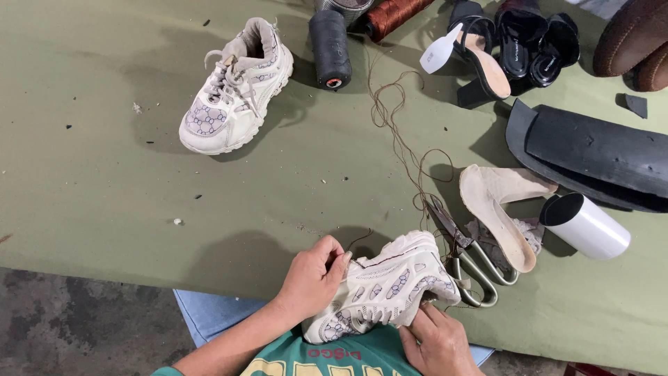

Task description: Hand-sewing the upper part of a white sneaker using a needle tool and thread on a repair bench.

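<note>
Fingers of my left hand (309,278) pinched shut at the heel collar of the white sneaker (386,289), which lies on its side, sole turned away from me, at the near edge of the green table (104,195); thumb and forefinger appear to nip something thin there, likely thread, though too fine to confirm; my right hand (438,341) cups the sneaker from below at the toe end, fingers curled against the upper, grasping it so it sits braced against my lap, probably to keep the side panel steady; whether that hand also holds a tool, I cannot tell.

Just right of the sneaker: metal shears (466,264), handles toward me, within easy reach; brown thread (400,132) loops from the shears away to the far side; beyond the shears, a pale insole (497,209) lying over a rag; right of that, a white cylinder (584,226) with a black end, on its side.

Far from the sneaker, up and left: its matching sneaker (233,87), upright, laces loose; beside it a black thread spool (329,49) and a rust-brown spool (390,15), the latter apparently feeding the loose thread; far right, black heeled sandals (515,45) and black rubber sole sheets (591,150); no legible labels worth noting on the spools or cylinder.
</note>
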